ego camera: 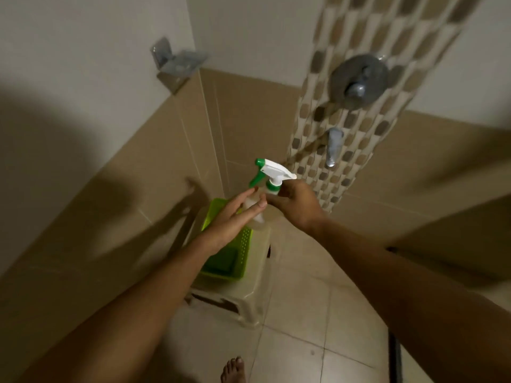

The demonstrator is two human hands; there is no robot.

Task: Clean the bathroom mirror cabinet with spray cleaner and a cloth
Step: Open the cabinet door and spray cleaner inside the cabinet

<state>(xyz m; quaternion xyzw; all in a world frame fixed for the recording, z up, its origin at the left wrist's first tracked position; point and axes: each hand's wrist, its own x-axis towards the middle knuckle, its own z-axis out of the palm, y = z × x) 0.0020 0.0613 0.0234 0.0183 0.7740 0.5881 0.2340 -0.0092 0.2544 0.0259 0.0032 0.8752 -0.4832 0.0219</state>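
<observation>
Hanging high on the white wall at the far left, a metal corner shelf (177, 63) sat just above the tan tile band. Further right, the left hand (235, 214) reached forward with its fingers straight and loosely spread, laid flat against the clear body of the spray bottle (275, 172). Under that hand a green perforated basket (244, 244) stood on a beige plastic stool (249, 302), and a bare foot (233, 370) showed at the bottom edge. The bottle was upright over the basket's far end, its green nozzle pointing left. The right hand (297, 205) held it by the neck, fingers curled just under the white trigger head. Behind, on a strip of mosaic tile, a round shower valve (359, 78) sat above a chrome spout (333, 146). A dark floor drain (395, 355) ran along the tiles at lower right.
</observation>
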